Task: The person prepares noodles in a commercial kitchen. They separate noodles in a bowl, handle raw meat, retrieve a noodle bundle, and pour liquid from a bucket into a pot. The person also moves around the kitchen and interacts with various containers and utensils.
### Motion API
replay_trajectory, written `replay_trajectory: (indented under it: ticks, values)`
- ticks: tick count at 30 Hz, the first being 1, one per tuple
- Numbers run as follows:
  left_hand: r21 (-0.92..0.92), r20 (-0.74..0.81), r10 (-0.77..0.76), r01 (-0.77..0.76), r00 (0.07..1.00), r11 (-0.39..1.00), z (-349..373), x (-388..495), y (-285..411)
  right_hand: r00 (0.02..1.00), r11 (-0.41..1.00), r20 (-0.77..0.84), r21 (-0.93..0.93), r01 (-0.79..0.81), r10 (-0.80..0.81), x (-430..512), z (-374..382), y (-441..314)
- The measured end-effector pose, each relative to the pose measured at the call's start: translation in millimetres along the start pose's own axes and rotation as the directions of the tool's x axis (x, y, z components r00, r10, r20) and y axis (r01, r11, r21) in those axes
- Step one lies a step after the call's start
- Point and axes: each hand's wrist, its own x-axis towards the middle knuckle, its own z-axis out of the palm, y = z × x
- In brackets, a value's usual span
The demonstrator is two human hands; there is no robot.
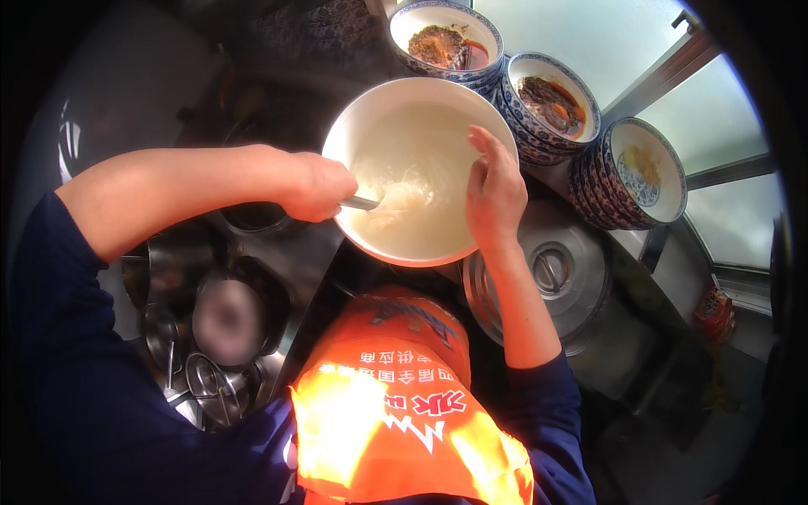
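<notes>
Before me is a large white bowl with cloudy, pale liquid in it. My left hand is closed around the metal handle of a utensil at the bowl's left side. The utensil's far end is hidden in the liquid, where a pale, bubbly swirl shows. My right hand is at the bowl's right rim, its fingertips over the inside. Whether it grips the rim or only rests there is not clear.
Stacked blue-and-white bowls with dark red seasoning stand beyond and to the right. Another stack has pale seasoning on top. A lidded metal pot is under my right forearm. Metal pans and containers are at left, partly blurred.
</notes>
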Motion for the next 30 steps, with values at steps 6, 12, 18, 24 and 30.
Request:
replay_trajectory:
  ticks: [6,12,18,24,30]
  values:
    - [-0.413,-0.156,0.037,-0.099,0.987,0.905,40,-40,-12,0.997,0.999,0.066,-0.012,-0.031,0.032,-3,-2,-4]
    - [-0.53,-0.246,0.014,-0.147,0.969,0.835,49,-57,-21,0.986,0.992,0.142,0.085,-0.097,0.084,-5,-1,-2]
    - [-0.318,-0.227,-0.022,-0.053,0.974,0.947,39,-53,-28,0.976,0.955,0.218,0.287,-0.07,0.006,-4,-26,-4]
    - [-0.646,-0.185,0.003,-0.124,0.983,0.753,68,-43,-18,0.93,0.987,0.345,0.048,-0.155,0.13,1,-77,-8]
    - [-0.836,-0.324,-0.048,-0.262,0.945,0.481,120,-42,3,0.873,0.998,0.484,-0.064,-0.028,0.056,13,-90,-22]
